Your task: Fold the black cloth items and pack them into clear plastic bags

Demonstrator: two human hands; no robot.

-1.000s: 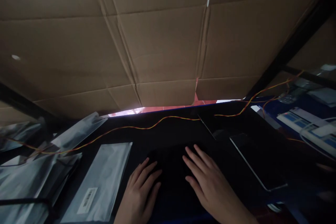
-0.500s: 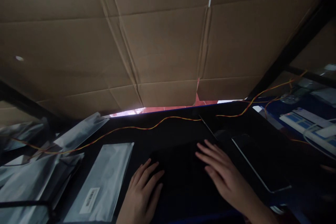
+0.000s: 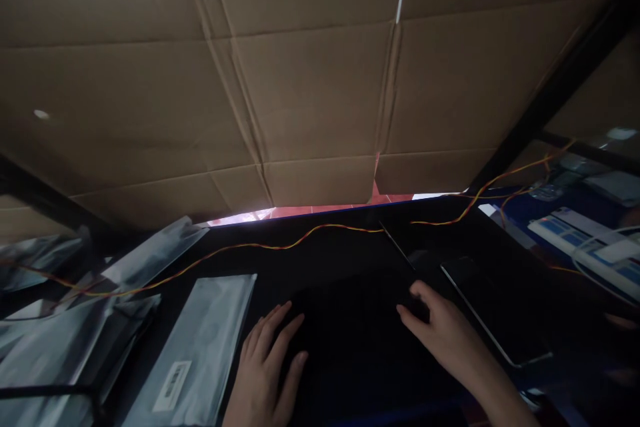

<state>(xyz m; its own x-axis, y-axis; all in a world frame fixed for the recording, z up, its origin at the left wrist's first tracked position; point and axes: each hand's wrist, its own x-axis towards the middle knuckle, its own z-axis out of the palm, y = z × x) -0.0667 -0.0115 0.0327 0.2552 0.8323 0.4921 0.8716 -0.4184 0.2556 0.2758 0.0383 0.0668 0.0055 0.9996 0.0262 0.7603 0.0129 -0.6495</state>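
Grip flat: both hands [image 3: 265,367] on dark pad [image 3: 350,333].

Not much of the person showed here, just two bare hands and a bit of forearm coming in from the bottom edge. The left hand [image 3: 265,363] had no glove, no ring and no watch that I could make out. Same deal with the right hand [image 3: 443,333]: bare, nothing on the fingers, and the wrist and forearm behind it were uncovered too, no sleeve or cuff reaching into view. Lighting was really dim, so nails and any finer detail were too murky to tell.
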